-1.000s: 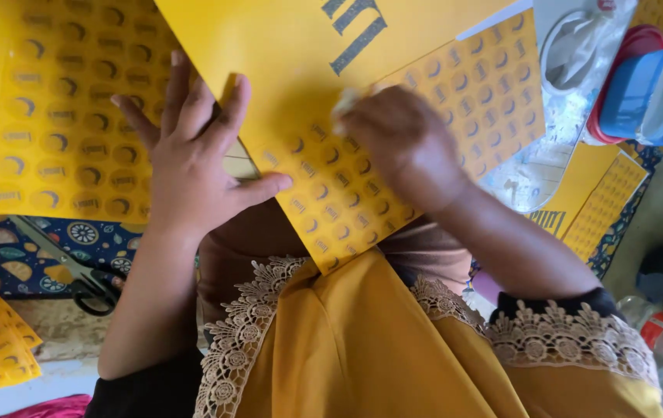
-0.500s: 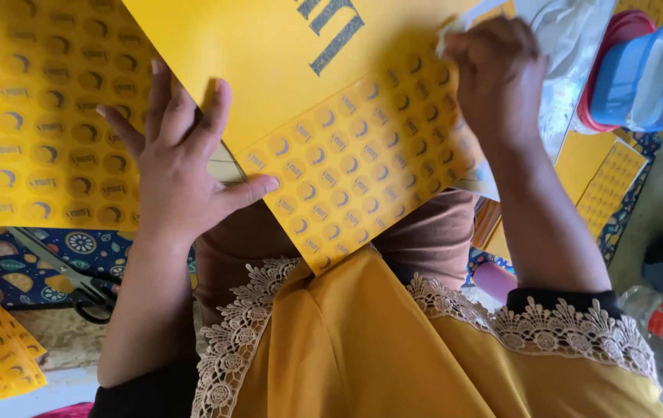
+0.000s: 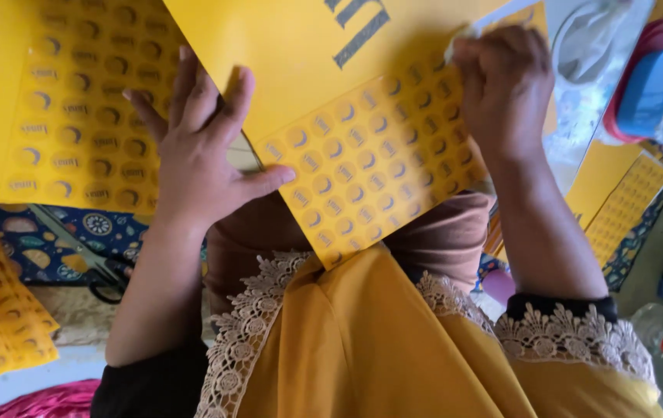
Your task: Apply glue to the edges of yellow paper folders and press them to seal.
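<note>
Over the lap, the left hand (image 3: 196, 147) lies flat, fingers spread, pressing a yellow sheet of round stickers (image 3: 370, 162); the right hand (image 3: 502, 85) pinches its upper edge.

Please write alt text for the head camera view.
The left hand lies flat on a yellow sheet of round stickers while the right hand pinches its upper right corner. Black-handled scissors lie at lower left.
</note>
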